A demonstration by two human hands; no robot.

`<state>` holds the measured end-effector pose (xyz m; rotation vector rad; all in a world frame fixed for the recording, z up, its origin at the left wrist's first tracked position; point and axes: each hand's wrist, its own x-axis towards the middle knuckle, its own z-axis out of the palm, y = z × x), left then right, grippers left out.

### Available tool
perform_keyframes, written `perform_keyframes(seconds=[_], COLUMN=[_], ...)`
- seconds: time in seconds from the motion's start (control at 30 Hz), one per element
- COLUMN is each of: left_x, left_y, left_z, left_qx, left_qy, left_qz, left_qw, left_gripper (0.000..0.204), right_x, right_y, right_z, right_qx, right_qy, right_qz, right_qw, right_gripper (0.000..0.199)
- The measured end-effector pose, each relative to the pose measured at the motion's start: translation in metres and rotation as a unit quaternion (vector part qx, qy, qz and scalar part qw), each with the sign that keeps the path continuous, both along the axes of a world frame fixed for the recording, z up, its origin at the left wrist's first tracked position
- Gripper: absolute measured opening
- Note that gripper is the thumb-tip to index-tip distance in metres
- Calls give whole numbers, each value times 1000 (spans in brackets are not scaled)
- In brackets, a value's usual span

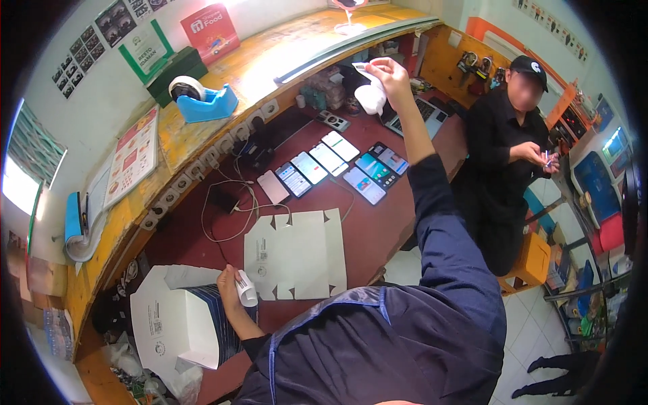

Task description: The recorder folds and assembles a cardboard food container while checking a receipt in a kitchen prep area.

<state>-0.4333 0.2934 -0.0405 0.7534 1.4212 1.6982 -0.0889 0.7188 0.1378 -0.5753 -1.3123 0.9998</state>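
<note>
Low on the left side of the desk, my left hand (230, 289) is closed on a curled strip of white paper (246, 293). My right arm reaches far across the desk. Its hand (391, 75) pinches a piece of white paper (362, 68) near the back shelf. Just under those fingers is a rounded white thing (370, 100); whether it belongs to the paper I cannot tell. A flat, unfolded carton sheet (297, 253) lies in front of me. Beside my left hand is a stack of more carton sheets (172, 317), the top one bent up.
Several lit phones (310, 168) lie in rows mid-desk, with tangled white cables (229, 209) left of them. An open laptop (428, 120) is beyond. A blue tape dispenser (206, 106) stands on the raised wooden counter. Another person (506, 142) is at the right, holding something small.
</note>
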Motion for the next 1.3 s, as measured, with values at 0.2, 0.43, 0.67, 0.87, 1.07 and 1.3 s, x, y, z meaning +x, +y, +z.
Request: perform_keyframes(seconds=[0.2, 0.43, 0.67, 0.87, 1.07, 1.3], left_x=[1, 5, 10, 14, 18, 31], left_y=[-5, 5, 15, 22, 29, 32], left_z=[-7, -14, -12, -14, -21, -16], left_qx=[-9, -29, -34, -36, -30, -56], left_qy=[-12, -14, -5, 39, -4, -1], left_qz=[17, 21, 7, 6, -32, -51], left_qw=[1000, 999, 999, 999, 999, 997], left_gripper=[41, 41, 41, 41, 41, 43], right_x=[-54, -90, -97, -105, -99, -97], right_y=[77, 82, 75, 60, 34, 38], right_z=[1, 5, 13, 7, -3, -5], right_qx=[-26, 38, 139, 272, 399, 331], right_qy=[-101, -234, -327, -581, -450, -530], right_qz=[-51, -79, -240, -247, -280, -260], right_qw=[993, 968, 903, 726, 748, 736], right_gripper=[25, 27, 24, 37, 51, 61])
